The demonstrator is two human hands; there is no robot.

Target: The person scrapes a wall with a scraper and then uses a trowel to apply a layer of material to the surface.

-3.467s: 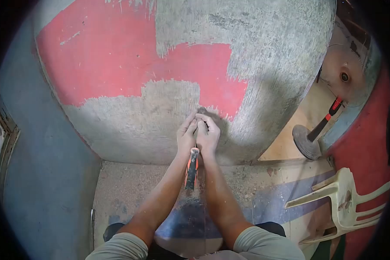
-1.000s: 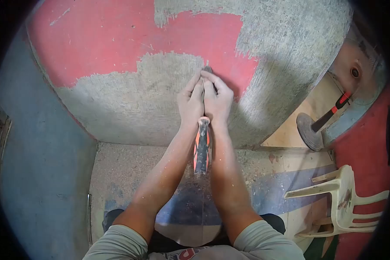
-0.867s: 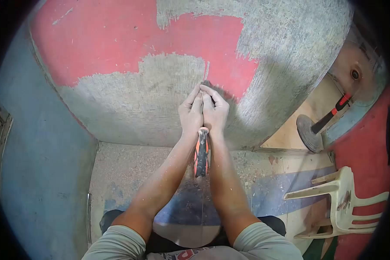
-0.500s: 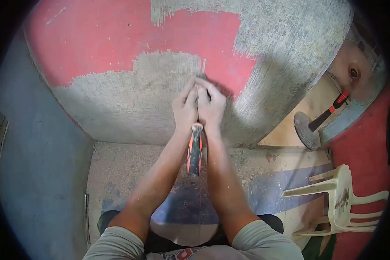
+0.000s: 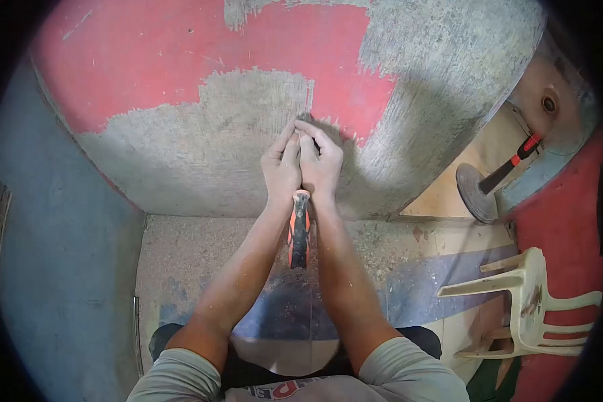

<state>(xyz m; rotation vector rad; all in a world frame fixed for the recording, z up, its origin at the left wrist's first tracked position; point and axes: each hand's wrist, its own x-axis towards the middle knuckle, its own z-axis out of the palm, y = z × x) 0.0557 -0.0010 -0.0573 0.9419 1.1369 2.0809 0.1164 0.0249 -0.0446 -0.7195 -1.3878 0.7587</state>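
Head view | dusty left hand (image 5: 280, 169) and right hand (image 5: 323, 169) curl closed round black-orange tool handle (image 5: 301, 234) | rough grey wall (image 5: 181, 157), lower edge | ragged-edged red paint (image 5: 147, 60)

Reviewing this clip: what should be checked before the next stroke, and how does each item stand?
1. Two-handed hold: ok. The left hand and right hand are together on the tool.
2. Handle free: ok. It extends below the hands, between the forearms.
3. Working end against the surface: cannot tell. The fingers hide most of it.
4. Red paint all removed: not ok. A large area remains above the hands.
5. Floor clean: not ok. Bits of debris are scattered there.
6. Chair clear of the arms: ok. It stands apart, to the right.
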